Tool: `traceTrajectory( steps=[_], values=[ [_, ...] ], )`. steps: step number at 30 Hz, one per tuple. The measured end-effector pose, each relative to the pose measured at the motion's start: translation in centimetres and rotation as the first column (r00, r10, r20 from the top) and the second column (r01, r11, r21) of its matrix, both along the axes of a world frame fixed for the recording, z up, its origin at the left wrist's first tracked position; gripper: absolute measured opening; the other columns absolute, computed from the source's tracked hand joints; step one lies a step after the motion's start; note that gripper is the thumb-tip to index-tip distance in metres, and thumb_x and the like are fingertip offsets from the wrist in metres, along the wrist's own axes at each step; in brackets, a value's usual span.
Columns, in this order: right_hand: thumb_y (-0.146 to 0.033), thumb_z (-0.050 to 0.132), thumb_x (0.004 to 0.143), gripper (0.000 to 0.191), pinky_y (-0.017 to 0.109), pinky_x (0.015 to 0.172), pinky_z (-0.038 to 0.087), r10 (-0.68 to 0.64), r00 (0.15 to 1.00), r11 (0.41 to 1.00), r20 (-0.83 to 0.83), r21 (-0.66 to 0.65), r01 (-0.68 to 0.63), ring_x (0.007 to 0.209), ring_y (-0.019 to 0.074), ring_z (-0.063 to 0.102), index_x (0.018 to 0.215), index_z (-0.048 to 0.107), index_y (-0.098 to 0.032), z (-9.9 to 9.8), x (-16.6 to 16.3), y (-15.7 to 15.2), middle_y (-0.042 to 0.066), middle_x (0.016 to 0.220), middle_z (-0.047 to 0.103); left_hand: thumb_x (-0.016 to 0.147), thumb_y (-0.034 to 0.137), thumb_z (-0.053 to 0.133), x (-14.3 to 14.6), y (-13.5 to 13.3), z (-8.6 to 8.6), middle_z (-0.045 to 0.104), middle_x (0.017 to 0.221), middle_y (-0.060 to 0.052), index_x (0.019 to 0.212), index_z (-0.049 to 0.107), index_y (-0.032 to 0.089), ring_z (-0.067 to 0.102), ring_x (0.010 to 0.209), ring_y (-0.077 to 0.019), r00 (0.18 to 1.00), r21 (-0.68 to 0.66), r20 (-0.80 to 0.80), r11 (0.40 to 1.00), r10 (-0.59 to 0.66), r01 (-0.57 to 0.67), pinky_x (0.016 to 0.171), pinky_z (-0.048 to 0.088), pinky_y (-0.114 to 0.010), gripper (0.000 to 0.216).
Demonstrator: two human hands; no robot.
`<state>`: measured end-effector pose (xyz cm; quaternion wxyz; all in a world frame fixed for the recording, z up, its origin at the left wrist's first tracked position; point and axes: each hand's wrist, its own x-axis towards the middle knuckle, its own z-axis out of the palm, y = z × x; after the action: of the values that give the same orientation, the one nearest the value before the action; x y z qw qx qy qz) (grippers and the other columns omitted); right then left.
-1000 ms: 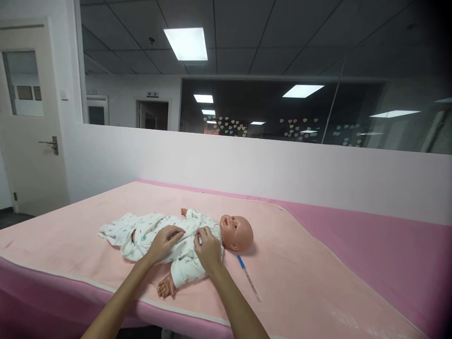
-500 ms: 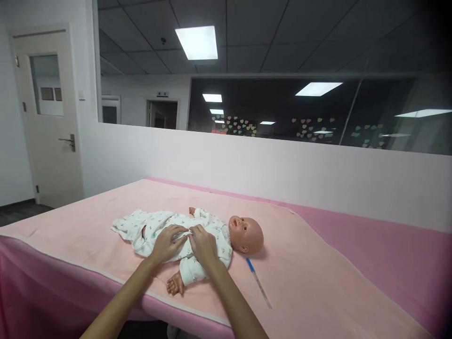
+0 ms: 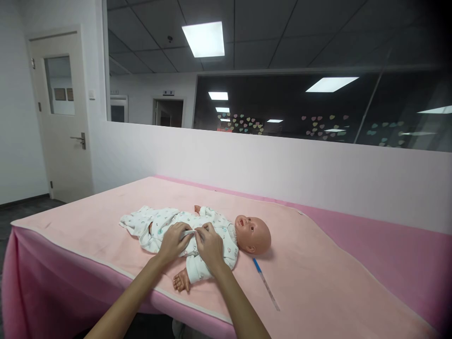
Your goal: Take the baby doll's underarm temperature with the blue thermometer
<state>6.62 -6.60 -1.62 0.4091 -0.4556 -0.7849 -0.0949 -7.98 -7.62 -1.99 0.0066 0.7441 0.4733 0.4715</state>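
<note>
A baby doll (image 3: 253, 234) in a white printed romper (image 3: 165, 220) lies on its back on a pale pink blanket (image 3: 318, 282), head to the right. My left hand (image 3: 174, 242) and my right hand (image 3: 209, 245) meet over the doll's chest. Both pinch the romper's front fabric, fingers closed on it. One bare doll hand (image 3: 181, 281) sticks out of a sleeve near the table's front edge.
A thin thermometer with a blue cap (image 3: 266, 283) lies on the blanket just right of the doll. The table has a darker pink cover (image 3: 388, 235). Behind it runs a white partition wall (image 3: 282, 165) with glass above. A white door (image 3: 60, 113) stands at the left.
My hands have come together over the doll's chest and now pinch the romper's front. The view has swung a little to the left.
</note>
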Motion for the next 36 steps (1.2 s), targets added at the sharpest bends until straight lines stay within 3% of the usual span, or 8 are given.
traceTrajectory(
  steps=[4, 14, 19, 24, 30, 36],
  values=[
    [-0.028, 0.042, 0.088, 0.02, 0.021, 0.052, 0.03, 0.012, 1.0, 1.0, 0.0, -0.019, -0.012, 0.064, 0.0084, 0.054, 0.082, 0.06, -0.023, 0.1, -0.1, -0.1, 0.0, 0.086, 0.055, 0.079, 0.029, 0.048, -0.2, 0.2, -0.1, 0.062, 0.079, -0.003, 0.077, 0.058, 0.02, 0.055, 0.077, -0.0189, 0.998, -0.024, 0.062, 1.0, -0.017, 0.018, 0.072, 0.042, -0.032, 0.013],
    [-0.028, 0.04, 0.09, 0.018, 0.023, 0.049, 0.024, -0.103, 0.992, 0.995, 0.074, -0.002, 0.103, 0.058, 0.0089, 0.052, 0.081, 0.054, -0.021, -0.5, -0.5, 0.6, -0.001, 0.078, 0.057, 0.073, 0.023, 0.055, -0.5, 1.2, -0.3, 0.067, 0.081, -0.004, 0.072, 0.062, 0.018, 0.059, 0.081, -0.0193, 0.964, -0.075, 0.227, 0.984, -0.141, 0.161, 0.077, 0.045, -0.032, 0.009],
    [-0.028, 0.036, 0.091, 0.021, 0.023, 0.049, 0.024, -0.129, 0.99, 0.992, 0.064, 0.022, 0.128, 0.058, 0.0105, 0.053, 0.08, 0.053, -0.021, -0.7, -0.7, 0.8, 0.0, 0.076, 0.059, 0.071, 0.018, 0.052, -0.5, 0.9, -0.1, 0.066, 0.081, -0.003, 0.073, 0.063, 0.02, 0.058, 0.082, -0.0197, 0.981, -0.086, 0.157, 0.988, -0.116, 0.131, 0.077, 0.044, -0.032, 0.011],
    [-0.031, 0.022, 0.094, 0.034, 0.022, 0.045, 0.023, -0.207, 0.967, 0.978, -0.151, -0.038, 0.203, 0.048, 0.0117, 0.051, 0.086, 0.053, -0.018, -0.6, -0.6, 1.3, -0.001, 0.058, 0.056, 0.066, 0.013, 0.047, -0.4, 0.4, -0.1, 0.065, 0.082, -0.002, 0.073, 0.064, 0.022, 0.054, 0.085, -0.0221, 0.994, -0.121, -0.045, 0.989, -0.097, 0.091, 0.081, 0.04, -0.036, 0.021],
    [-0.028, 0.029, 0.092, 0.03, 0.02, 0.052, 0.03, -0.047, 0.983, 0.999, -0.177, -0.002, 0.047, 0.06, 0.0112, 0.056, 0.082, 0.055, -0.018, -0.4, -0.3, 0.9, 0.001, 0.07, 0.062, 0.073, 0.019, 0.046, -0.5, -0.1, 0.2, 0.064, 0.087, -0.002, 0.081, 0.061, 0.022, 0.054, 0.085, -0.0204, 0.993, -0.106, -0.018, 0.988, -0.118, 0.115, 0.08, 0.039, -0.034, 0.017],
    [-0.025, 0.03, 0.091, 0.028, 0.019, 0.055, 0.032, -0.019, 0.982, 1.0, -0.186, 0.007, 0.021, 0.063, 0.0103, 0.055, 0.08, 0.056, -0.018, -0.2, -0.3, 0.6, 0.002, 0.073, 0.06, 0.084, 0.034, 0.038, -0.1, 0.1, 0.2, 0.062, 0.082, -0.003, 0.077, 0.056, 0.021, 0.053, 0.079, -0.0196, 0.999, -0.109, -0.016, 0.993, -0.044, 0.042, 0.074, 0.039, -0.033, 0.024]
  ],
)
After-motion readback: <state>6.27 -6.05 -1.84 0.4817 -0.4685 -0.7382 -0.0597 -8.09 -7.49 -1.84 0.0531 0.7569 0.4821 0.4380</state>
